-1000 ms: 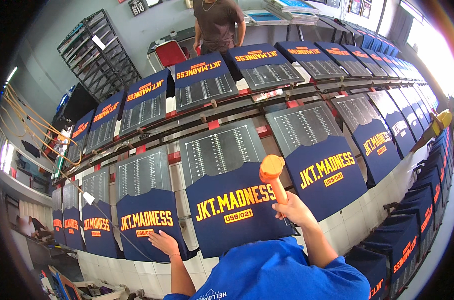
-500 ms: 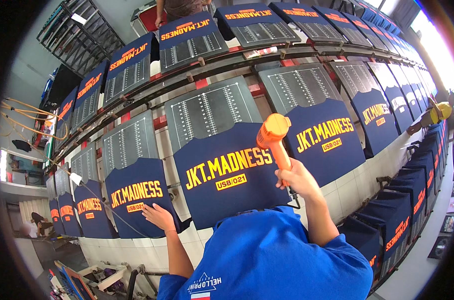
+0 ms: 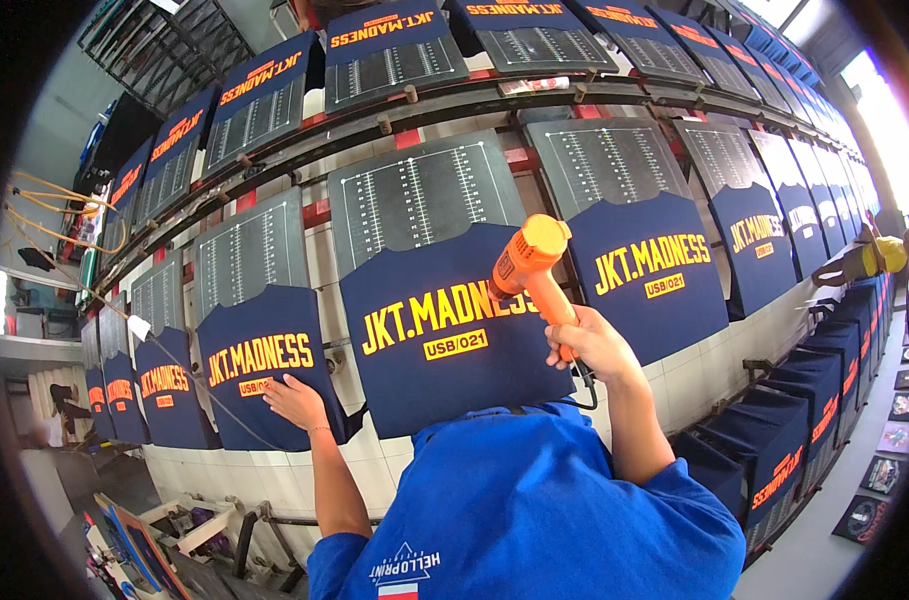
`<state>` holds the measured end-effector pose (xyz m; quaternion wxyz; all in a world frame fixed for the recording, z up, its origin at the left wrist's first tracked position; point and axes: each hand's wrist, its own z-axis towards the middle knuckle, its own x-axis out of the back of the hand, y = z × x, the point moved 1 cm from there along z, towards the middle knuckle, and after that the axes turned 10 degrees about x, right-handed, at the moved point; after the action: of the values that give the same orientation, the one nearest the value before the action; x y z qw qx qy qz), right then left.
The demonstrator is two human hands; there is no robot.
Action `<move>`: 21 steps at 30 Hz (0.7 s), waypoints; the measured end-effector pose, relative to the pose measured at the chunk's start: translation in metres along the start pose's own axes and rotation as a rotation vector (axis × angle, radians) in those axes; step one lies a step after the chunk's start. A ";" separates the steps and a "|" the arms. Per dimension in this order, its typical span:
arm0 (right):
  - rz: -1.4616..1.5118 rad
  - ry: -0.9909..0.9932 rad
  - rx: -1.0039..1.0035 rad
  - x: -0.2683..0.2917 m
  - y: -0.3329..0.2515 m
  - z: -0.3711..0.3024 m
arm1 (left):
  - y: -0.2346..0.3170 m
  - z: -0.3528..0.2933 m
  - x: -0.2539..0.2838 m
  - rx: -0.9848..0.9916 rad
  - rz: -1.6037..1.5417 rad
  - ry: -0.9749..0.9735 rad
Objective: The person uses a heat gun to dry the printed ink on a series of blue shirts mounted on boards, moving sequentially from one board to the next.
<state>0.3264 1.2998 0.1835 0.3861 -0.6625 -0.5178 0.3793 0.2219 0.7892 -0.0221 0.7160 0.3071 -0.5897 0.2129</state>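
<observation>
In my right hand (image 3: 595, 345) is an orange heat gun (image 3: 535, 265), gripped by its handle, with a dark cord hanging below. Its nozzle tilts down and left over the printed lettering of a navy T-shirt (image 3: 425, 390) straight in front of me. My left hand (image 3: 297, 402) lies with fingers stretched out on the lower print of another navy T-shirt (image 3: 260, 415), one board to the left. Both shirts carry yellow-orange lettering and are fitted over dark boards with white ruled marks. The heat gun hides the end of the front shirt's lettering.
More shirt-covered boards run left and right, including a navy shirt (image 3: 650, 290) beside the heat gun. Beyond a metal rail (image 3: 445, 103) stands another row. Behind me on the right is a further row (image 3: 775, 440). A cable (image 3: 190, 385) crosses the left boards. A person in yellow (image 3: 887, 254) stands far right.
The heat gun has tipped further, its nozzle lower and more to the left over the lettering. My left hand stays on the left shirt. The whole view has shifted slightly.
</observation>
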 end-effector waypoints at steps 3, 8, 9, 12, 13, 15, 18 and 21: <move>-0.026 0.024 0.052 -0.013 0.004 0.004 | -0.001 0.000 -0.003 -0.040 0.027 -0.022; -0.012 0.010 0.008 -0.017 -0.009 0.008 | -0.005 0.003 -0.007 -0.084 0.028 -0.020; -0.015 0.012 0.028 -0.022 -0.008 0.009 | -0.005 0.003 -0.007 -0.090 0.024 -0.022; -0.019 0.013 -0.003 -0.027 -0.007 0.012 | -0.004 0.000 -0.004 -0.109 0.016 -0.031; -0.021 0.011 -0.027 -0.027 -0.008 0.013 | -0.004 -0.001 -0.003 -0.115 0.013 -0.035; -0.054 0.025 0.007 -0.036 -0.007 0.017 | -0.006 0.000 -0.003 -0.141 0.011 -0.042; -0.050 0.062 0.009 -0.046 -0.013 0.017 | -0.015 0.003 -0.003 -0.160 0.015 -0.056; -0.062 0.068 0.010 -0.052 -0.015 0.016 | -0.024 0.017 -0.005 -0.158 0.025 -0.048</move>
<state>0.2972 1.2531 0.1964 0.4185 -0.6568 -0.5226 0.3469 0.2248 0.7608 -0.0291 0.7210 0.2473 -0.6252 0.1675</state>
